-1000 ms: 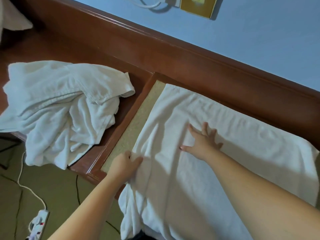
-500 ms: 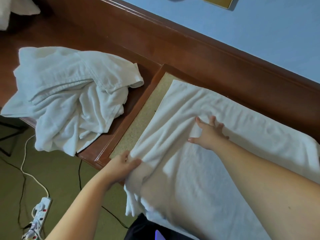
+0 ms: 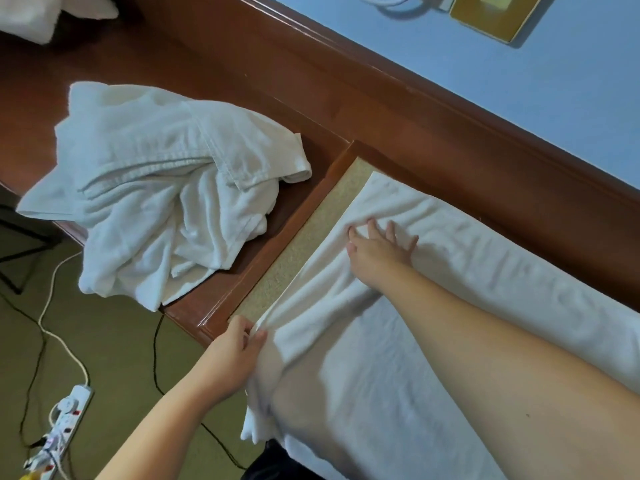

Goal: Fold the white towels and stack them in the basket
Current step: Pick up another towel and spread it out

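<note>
Left hand (image 3: pixel 235 355) pinches the towel (image 3: pixel 398 341) at its near left edge, cloth lifted in a ridge. Right hand (image 3: pixel 379 252) presses flat on it, fingers spread. A crumpled pile (image 3: pixel 156 188) of white towels sits on the wooden desk (image 3: pixel 311 98) to the left.

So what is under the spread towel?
Beside the spread towel a speckled beige panel shows in the wooden frame; it runs under the towel, but everything beneath the cloth is hidden.

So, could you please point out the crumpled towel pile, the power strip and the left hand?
crumpled towel pile (image 3: pixel 166 188): head view, middle of heap.
power strip (image 3: pixel 67 422): head view, its white body.
left hand (image 3: pixel 235 355): head view, back of hand.
</note>
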